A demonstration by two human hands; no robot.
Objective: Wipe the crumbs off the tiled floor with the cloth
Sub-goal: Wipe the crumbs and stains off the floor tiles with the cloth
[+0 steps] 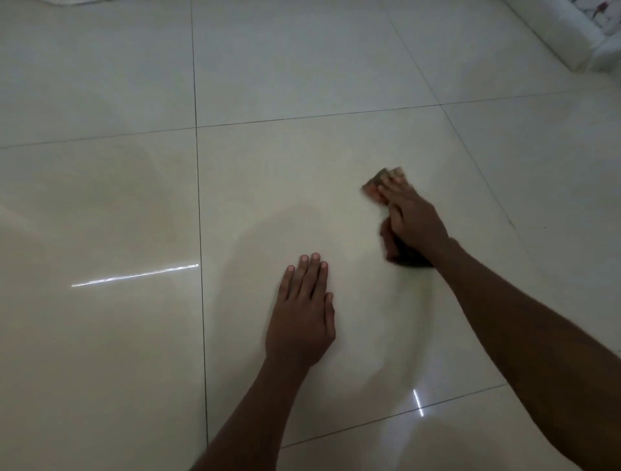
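My right hand [411, 220] presses a small cloth [374, 188] flat against the glossy cream tiled floor [285, 174]. The cloth is pinkish-brown and blurred, and only its far end shows past my fingertips. The rest of it lies under my fingers. My left hand [302, 312] rests palm down on the same tile, fingers together, holding nothing, nearer to me and left of the cloth. No crumbs can be made out in the dim light.
Dark grout lines [198, 201] divide the large tiles. A white ledge or skirting [571, 37] runs along the far right corner. Something pale lies at the top left edge [74, 2]. Bright light streaks reflect off the floor.
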